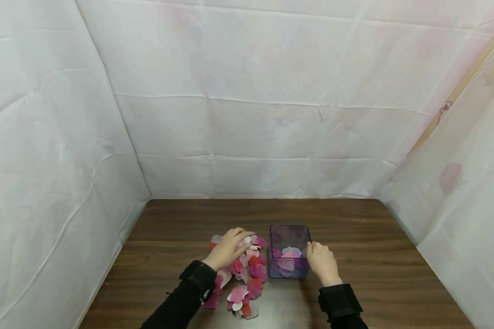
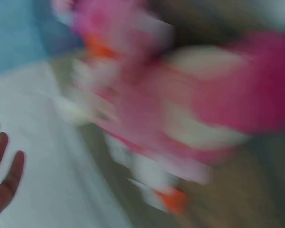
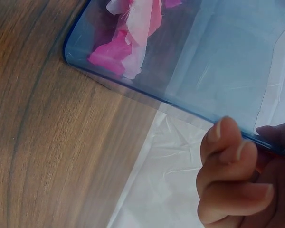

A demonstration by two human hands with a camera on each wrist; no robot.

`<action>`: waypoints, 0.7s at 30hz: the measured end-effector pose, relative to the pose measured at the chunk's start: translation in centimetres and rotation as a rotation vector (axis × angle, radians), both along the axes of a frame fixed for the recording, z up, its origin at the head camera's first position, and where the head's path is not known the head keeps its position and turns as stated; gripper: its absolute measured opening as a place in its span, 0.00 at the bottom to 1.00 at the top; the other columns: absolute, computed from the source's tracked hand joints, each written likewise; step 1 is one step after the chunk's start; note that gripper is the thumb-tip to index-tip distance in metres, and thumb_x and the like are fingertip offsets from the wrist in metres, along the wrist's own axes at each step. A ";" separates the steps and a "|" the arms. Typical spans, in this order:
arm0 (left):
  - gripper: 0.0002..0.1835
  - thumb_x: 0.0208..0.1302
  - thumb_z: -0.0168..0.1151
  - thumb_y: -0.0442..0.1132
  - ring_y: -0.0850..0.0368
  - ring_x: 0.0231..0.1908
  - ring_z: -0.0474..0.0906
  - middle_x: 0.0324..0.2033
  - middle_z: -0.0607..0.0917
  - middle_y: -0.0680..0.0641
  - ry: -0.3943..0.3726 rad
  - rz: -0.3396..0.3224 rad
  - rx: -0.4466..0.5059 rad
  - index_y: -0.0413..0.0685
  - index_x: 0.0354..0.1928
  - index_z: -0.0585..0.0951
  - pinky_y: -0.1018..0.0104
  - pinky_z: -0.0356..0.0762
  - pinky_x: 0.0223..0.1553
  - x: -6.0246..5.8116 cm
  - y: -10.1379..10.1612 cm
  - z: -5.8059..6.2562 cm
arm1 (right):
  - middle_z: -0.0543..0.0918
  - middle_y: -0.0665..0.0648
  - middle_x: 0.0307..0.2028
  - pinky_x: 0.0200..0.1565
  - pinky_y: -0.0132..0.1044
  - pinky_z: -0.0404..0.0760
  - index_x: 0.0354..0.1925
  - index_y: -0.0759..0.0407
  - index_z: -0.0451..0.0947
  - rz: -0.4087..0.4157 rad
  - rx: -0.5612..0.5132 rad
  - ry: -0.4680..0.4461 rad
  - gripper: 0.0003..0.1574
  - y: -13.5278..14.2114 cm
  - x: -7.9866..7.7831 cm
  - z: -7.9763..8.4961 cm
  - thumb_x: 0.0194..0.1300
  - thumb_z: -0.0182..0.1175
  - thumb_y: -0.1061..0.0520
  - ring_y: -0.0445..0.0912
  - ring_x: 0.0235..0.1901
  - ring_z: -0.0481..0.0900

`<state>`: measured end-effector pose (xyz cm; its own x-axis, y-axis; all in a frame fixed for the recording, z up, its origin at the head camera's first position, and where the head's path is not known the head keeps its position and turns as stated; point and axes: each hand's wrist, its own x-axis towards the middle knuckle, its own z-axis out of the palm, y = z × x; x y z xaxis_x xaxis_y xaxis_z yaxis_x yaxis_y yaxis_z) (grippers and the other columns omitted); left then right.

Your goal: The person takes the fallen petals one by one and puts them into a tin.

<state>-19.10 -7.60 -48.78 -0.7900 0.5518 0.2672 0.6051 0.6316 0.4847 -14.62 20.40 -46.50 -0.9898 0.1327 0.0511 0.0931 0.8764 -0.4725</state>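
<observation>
My left hand [image 1: 228,249] is over a loose pile of fabric petals [image 1: 258,272] in pink, red and white, its fingers stretched out to the right. In the left wrist view the fingers [image 2: 12,178] are spread apart, and the petals [image 2: 147,95] are blurred. With thumb and curled fingers [image 3: 228,156], my right hand [image 1: 323,262] grips the right rim of a clear purple-blue plastic box [image 1: 290,233]. Several pink and white petals [image 1: 288,261] lie at the bottom of the box, also visible through its wall in the right wrist view.
The box and petals are on a dark wooden table [image 1: 181,224]. White sheeting [image 1: 263,132] hangs behind the table and along both sides. A small cluster of petals [image 1: 243,301] lies toward the near edge, between my forearms.
</observation>
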 end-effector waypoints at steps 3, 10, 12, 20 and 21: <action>0.21 0.64 0.59 0.41 0.44 0.52 0.74 0.50 0.77 0.40 -0.038 0.040 -0.098 0.45 0.59 0.76 0.49 0.74 0.51 0.5 -2.6 -2.8 | 0.82 0.71 0.32 0.36 0.57 0.75 0.32 0.71 0.76 0.003 0.000 -0.012 0.22 0.2 -0.1 -0.2 0.71 0.42 0.56 0.66 0.36 0.80; 0.15 0.46 0.70 0.33 0.53 0.39 0.77 0.35 0.79 0.47 0.115 0.064 -0.146 0.43 0.40 0.83 0.62 0.75 0.40 1.7 -3.5 -6.9 | 0.81 0.70 0.30 0.33 0.56 0.75 0.30 0.71 0.76 0.003 0.010 -0.010 0.22 0.9 -0.1 -0.1 0.70 0.41 0.57 0.65 0.33 0.80; 0.13 0.43 0.72 0.34 0.55 0.34 0.77 0.31 0.78 0.50 0.165 0.101 -0.136 0.45 0.34 0.81 0.64 0.74 0.33 1.8 -3.2 -7.1 | 0.81 0.69 0.28 0.31 0.55 0.74 0.28 0.70 0.75 0.006 0.004 -0.007 0.22 1.0 -0.1 0.0 0.69 0.42 0.57 0.64 0.31 0.80; 0.03 0.55 0.66 0.40 0.55 0.31 0.80 0.28 0.81 0.53 0.252 0.174 -0.186 0.50 0.30 0.83 0.63 0.75 0.28 1.1 -3.1 -6.6 | 0.74 0.59 0.22 0.28 0.47 0.71 0.26 0.67 0.73 0.007 -0.014 -0.039 0.21 0.8 -0.3 0.3 0.70 0.42 0.56 0.51 0.24 0.73; 0.03 0.56 0.65 0.40 0.55 0.33 0.80 0.30 0.82 0.52 0.265 0.176 -0.190 0.49 0.31 0.84 0.62 0.76 0.29 1.0 -3.1 -6.4 | 0.75 0.60 0.22 0.28 0.47 0.71 0.26 0.67 0.73 0.007 -0.013 -0.038 0.21 0.9 -0.3 0.2 0.70 0.42 0.57 0.51 0.24 0.74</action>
<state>-18.07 -10.70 -55.16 -0.7942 0.4733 0.3810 0.5682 0.8007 0.1898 -14.90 21.27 -46.26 -0.9919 0.1261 0.0122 0.1048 0.8711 -0.4797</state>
